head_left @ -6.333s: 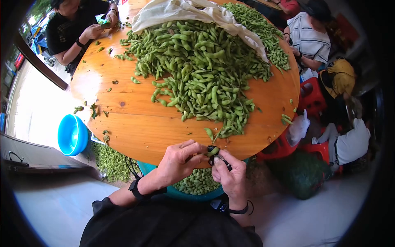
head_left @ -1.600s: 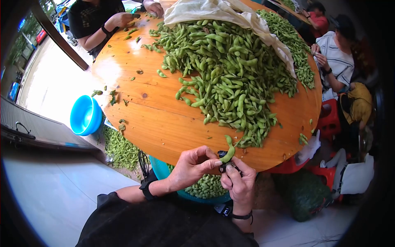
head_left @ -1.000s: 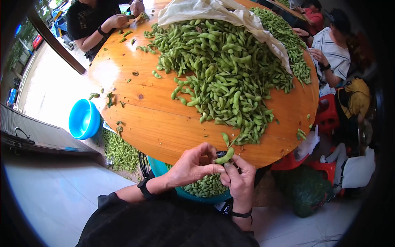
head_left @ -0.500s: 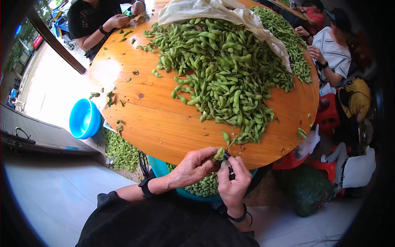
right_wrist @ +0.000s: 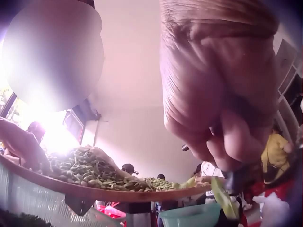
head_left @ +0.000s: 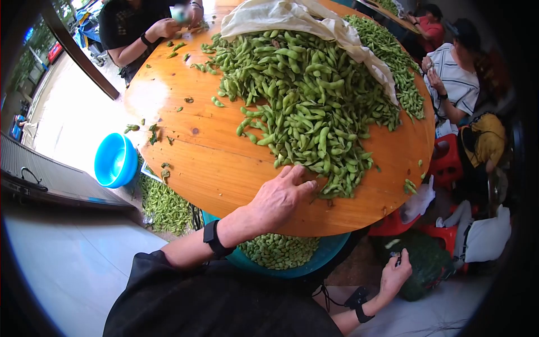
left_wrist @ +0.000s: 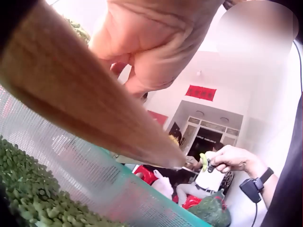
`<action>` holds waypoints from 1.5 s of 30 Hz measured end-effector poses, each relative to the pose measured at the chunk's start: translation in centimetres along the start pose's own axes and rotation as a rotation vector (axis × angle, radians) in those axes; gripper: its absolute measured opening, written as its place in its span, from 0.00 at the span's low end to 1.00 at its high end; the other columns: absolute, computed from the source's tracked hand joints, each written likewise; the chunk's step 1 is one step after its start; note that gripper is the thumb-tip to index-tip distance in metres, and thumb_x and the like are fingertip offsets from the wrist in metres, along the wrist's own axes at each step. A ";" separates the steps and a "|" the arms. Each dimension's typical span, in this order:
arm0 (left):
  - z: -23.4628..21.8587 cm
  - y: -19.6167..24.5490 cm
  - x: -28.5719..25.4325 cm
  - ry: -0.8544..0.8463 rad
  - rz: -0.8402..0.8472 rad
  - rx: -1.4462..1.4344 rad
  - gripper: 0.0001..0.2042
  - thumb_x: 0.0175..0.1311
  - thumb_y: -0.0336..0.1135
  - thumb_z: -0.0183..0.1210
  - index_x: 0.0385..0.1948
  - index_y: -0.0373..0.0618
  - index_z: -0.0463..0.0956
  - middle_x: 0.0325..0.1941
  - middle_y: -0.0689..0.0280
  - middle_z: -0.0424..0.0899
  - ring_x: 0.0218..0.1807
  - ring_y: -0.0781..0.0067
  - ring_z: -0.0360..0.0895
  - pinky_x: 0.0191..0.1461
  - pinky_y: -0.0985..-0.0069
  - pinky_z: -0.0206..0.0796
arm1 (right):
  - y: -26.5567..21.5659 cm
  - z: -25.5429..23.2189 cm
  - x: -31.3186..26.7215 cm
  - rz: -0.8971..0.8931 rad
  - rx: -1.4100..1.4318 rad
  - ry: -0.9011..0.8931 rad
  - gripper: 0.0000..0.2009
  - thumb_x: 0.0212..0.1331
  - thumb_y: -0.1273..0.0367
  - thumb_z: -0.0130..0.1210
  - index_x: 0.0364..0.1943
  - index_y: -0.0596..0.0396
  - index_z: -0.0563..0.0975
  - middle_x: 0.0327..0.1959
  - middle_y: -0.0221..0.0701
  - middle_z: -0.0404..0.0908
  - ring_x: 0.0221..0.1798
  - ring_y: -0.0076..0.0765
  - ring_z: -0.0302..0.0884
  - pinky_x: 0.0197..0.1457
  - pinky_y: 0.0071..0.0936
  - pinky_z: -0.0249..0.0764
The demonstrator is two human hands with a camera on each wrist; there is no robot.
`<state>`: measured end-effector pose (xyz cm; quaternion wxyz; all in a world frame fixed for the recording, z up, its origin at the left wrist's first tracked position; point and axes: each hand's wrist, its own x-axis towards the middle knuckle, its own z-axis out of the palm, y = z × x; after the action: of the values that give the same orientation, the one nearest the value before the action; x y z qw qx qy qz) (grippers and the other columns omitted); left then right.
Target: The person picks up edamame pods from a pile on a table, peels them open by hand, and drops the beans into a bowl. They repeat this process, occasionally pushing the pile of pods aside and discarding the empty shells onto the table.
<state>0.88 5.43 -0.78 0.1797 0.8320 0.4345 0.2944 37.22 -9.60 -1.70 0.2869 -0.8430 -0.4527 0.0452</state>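
In the head view my left hand is over the table, fingers reaching down at the front edge of the green pod pile; whether its fingertips hold a pod is hidden. Off to the right of the table, my right hand grips a small black tool. A pale green pod shows just beyond the tool, close to it in the left wrist view; whether they touch I cannot tell. Below the table edge, a teal basin holds many pods.
A cream cloth covers the back of the pile. A blue bowl is at the left, near pods on the floor. Red stools, a dark green sack and several seated people are to the right; another person sits across the table.
My hands have parted. The left moved forward to the pile's edge, and the right swung out to the right with the black tool. The pod between them left the front of the table.
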 end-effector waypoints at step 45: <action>-1.3 1.8 -3.8 -0.083 -0.228 -0.720 0.14 0.64 0.29 0.63 0.48 0.36 0.74 0.30 0.59 0.86 0.33 0.74 0.85 0.33 0.73 0.76 | -19.7 7.7 -5.5 -0.318 0.735 -0.661 0.07 0.57 0.79 0.55 0.39 0.67 0.78 0.28 0.40 0.74 0.26 0.38 0.78 0.29 0.30 0.72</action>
<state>-0.60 1.33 -0.06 0.5099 0.6730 0.3854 0.3723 16.93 -2.15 1.26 0.4089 -0.5481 -0.5961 0.4208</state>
